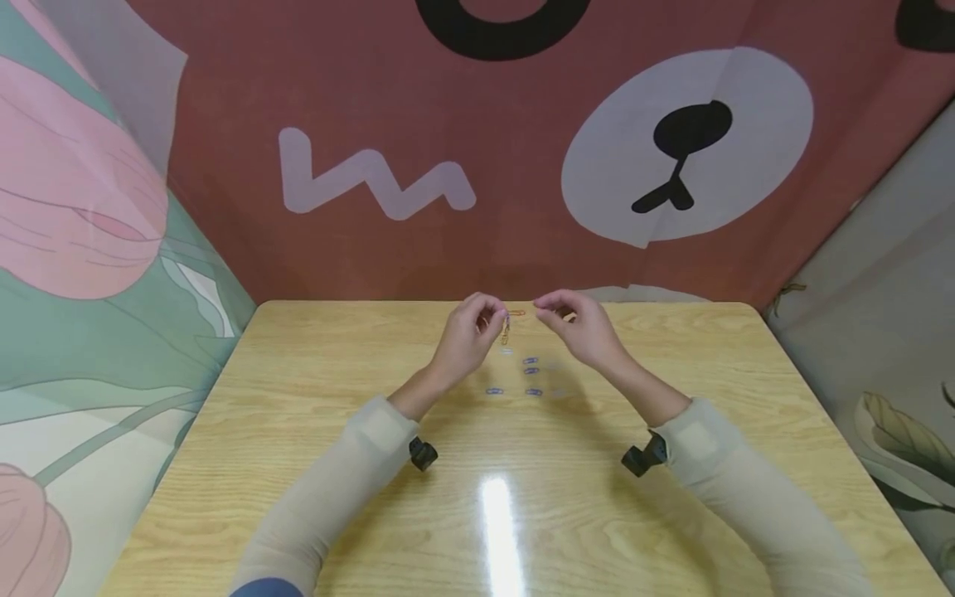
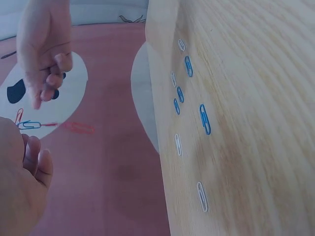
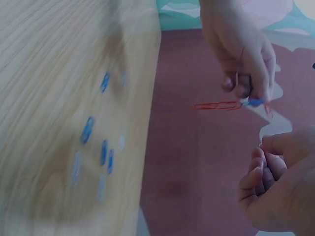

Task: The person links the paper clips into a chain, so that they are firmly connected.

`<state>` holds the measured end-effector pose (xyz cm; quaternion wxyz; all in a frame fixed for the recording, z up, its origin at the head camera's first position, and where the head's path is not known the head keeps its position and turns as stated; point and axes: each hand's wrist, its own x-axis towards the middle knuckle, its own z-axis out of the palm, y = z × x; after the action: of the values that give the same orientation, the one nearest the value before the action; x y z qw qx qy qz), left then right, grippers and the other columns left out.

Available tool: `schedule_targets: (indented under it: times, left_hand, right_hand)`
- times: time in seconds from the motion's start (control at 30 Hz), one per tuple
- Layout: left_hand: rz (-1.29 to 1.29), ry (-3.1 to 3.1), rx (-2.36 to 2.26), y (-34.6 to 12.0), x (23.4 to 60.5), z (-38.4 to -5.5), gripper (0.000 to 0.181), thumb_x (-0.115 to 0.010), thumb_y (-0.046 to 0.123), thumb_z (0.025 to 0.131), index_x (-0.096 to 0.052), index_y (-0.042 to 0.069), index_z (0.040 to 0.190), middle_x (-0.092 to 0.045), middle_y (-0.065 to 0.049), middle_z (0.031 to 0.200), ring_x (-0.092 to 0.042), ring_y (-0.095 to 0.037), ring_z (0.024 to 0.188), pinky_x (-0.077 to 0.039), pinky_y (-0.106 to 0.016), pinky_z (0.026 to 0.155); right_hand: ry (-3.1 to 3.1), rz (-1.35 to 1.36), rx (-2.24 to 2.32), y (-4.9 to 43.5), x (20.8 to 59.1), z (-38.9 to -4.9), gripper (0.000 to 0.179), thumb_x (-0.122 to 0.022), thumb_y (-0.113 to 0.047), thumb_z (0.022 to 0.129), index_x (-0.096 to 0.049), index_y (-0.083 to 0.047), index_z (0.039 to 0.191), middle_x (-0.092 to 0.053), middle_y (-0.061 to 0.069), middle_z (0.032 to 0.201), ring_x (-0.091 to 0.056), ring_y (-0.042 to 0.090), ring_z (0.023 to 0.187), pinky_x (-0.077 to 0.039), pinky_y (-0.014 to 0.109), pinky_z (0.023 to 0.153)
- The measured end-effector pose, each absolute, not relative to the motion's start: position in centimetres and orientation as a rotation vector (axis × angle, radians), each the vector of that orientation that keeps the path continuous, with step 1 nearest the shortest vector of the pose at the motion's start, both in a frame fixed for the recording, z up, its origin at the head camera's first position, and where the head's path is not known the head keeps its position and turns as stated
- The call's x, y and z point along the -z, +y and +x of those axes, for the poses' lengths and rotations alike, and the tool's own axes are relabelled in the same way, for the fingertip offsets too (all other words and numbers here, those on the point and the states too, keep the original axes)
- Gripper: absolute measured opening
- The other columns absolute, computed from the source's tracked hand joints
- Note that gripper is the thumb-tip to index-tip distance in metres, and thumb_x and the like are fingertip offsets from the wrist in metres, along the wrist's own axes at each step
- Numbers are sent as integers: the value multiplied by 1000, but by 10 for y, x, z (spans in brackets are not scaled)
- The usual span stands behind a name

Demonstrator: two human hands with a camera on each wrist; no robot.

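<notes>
My left hand (image 1: 472, 333) pinches a short chain of linked paper clips above the far part of the table. In the right wrist view, a blue paper clip (image 3: 253, 102) sits at its fingertips. Red paper clips (image 3: 216, 105) hang from that blue one, and another red clip (image 2: 19, 116) sticks out at its other end in the left wrist view. Just right of the chain, my right hand (image 1: 585, 325) is raised with thumb and forefinger close together and the other fingers loosely bent. I see no clip between them. The hands are apart.
Several loose blue paper clips (image 1: 495, 390) and several white paper clips (image 2: 178, 145) lie spread on the wooden table (image 1: 313, 464) below the hands. A printed cloth (image 1: 373, 249) hangs behind the table's far edge. Glare marks the front middle of the tabletop.
</notes>
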<state>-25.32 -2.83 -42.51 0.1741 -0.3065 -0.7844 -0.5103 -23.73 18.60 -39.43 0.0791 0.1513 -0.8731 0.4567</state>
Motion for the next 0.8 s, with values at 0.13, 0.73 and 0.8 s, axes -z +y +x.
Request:
schedule_targets:
  times: [0.13, 0.73, 0.8]
  left_hand:
    - [-866, -2227, 1440, -31, 427, -253, 8, -60, 5, 102, -64, -1, 100, -61, -9, 88, -57, -18, 77, -50, -23, 66]
    - [-843, -2231, 1460, -37, 428, -255, 9, -59, 5, 103, -63, -1, 99, -61, -10, 89, -57, -18, 78, -49, -23, 67]
    - [-839, -2237, 1470, -36, 427, -254, 8, -59, 4, 103, -64, -1, 99, -61, -10, 89, -57, -18, 78, -49, -22, 66]
  right_hand:
    - [-2638, 422, -1361, 197, 405, -241, 18, -67, -16, 100, -72, -3, 112, -71, 11, 104, -63, 25, 90, -52, 33, 70]
    - [-2791, 270, -1354, 238, 471, -241, 17, -67, -9, 99, -71, 4, 109, -70, 14, 96, -60, 25, 84, -48, 26, 66]
    - [-2811, 253, -1362, 242, 478, -241, 16, -67, -8, 99, -72, 3, 109, -69, 14, 94, -59, 26, 81, -48, 26, 64]
